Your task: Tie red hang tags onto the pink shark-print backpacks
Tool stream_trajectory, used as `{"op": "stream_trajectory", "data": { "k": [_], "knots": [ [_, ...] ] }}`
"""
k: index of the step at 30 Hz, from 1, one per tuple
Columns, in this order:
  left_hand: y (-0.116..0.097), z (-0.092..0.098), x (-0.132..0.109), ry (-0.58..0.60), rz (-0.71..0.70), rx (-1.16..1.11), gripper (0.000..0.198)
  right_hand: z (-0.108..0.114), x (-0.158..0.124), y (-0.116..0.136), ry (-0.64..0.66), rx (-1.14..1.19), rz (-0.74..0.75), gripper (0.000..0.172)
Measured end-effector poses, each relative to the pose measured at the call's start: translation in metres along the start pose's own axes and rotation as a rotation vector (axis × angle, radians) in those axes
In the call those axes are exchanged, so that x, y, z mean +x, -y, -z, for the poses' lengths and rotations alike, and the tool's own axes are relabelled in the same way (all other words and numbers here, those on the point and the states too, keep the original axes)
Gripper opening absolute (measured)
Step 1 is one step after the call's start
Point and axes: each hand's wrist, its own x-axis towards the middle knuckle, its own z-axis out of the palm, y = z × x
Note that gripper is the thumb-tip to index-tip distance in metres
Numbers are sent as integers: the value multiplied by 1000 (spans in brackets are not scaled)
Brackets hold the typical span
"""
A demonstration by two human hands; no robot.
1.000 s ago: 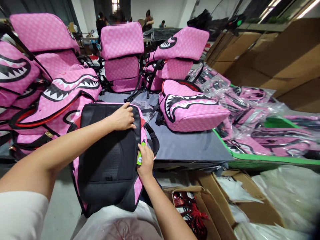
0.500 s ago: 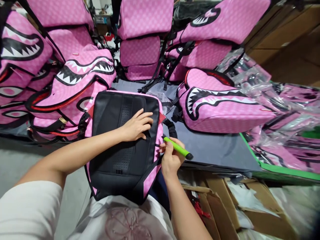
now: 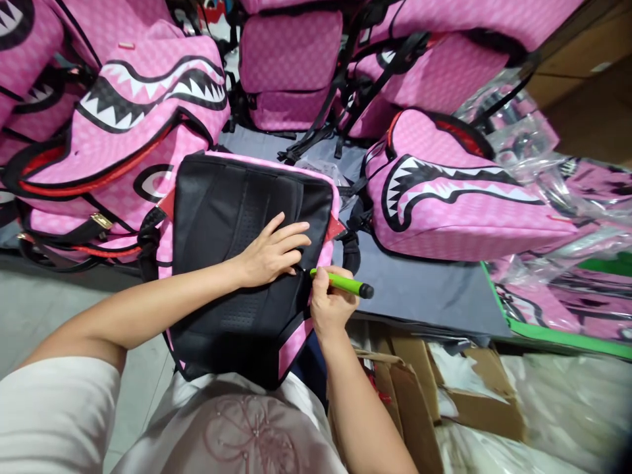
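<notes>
A pink backpack with a black back panel (image 3: 212, 217) rests against my lap and the table's edge, panel side up. My left hand (image 3: 274, 253) lies on the panel with its fingers spread, pressing on the black surface. My right hand (image 3: 333, 299) grips a green marker (image 3: 348, 283) with a black end. The marker's tip points left at the panel's right edge, close to my left fingertips; whether it touches is too small to tell. A red triangular tab (image 3: 334, 228) sticks out at the bag's right side.
Pink shark-mouth backpacks stand on the left (image 3: 148, 85) and right (image 3: 459, 204) of the grey table (image 3: 419, 289). More bags are stacked behind. Plastic-wrapped pink pieces (image 3: 553, 283) lie at the far right. An open cardboard box (image 3: 415, 408) stands below the table.
The marker and my right hand have moved left, from the pink side to the black panel's edge. The view has shifted, with the surrounding bags appearing larger and higher.
</notes>
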Motion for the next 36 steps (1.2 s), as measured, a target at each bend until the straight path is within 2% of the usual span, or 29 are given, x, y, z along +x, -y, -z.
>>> {"op": "stream_trajectory", "data": {
  "k": [6, 11, 22, 28, 36],
  "knots": [
    [3, -2, 0, -55, -33, -18, 16, -2, 3, -1, -26, -54, 53, 24],
    [4, -3, -1, -52, -35, 16, 17, -4, 4, -2, -58, -44, 83, 23],
    [5, -5, -1, -87, -65, 93, 22, -1, 10, 2, -2, 16, 77, 21],
    [3, -1, 2, -12, -35, 143, 23, -1, 9, -3, 23, 46, 21, 20],
    [-3, 9, 6, 32, -44, 215, 22, 2, 9, 0, 44, 73, 16, 24]
  ]
}}
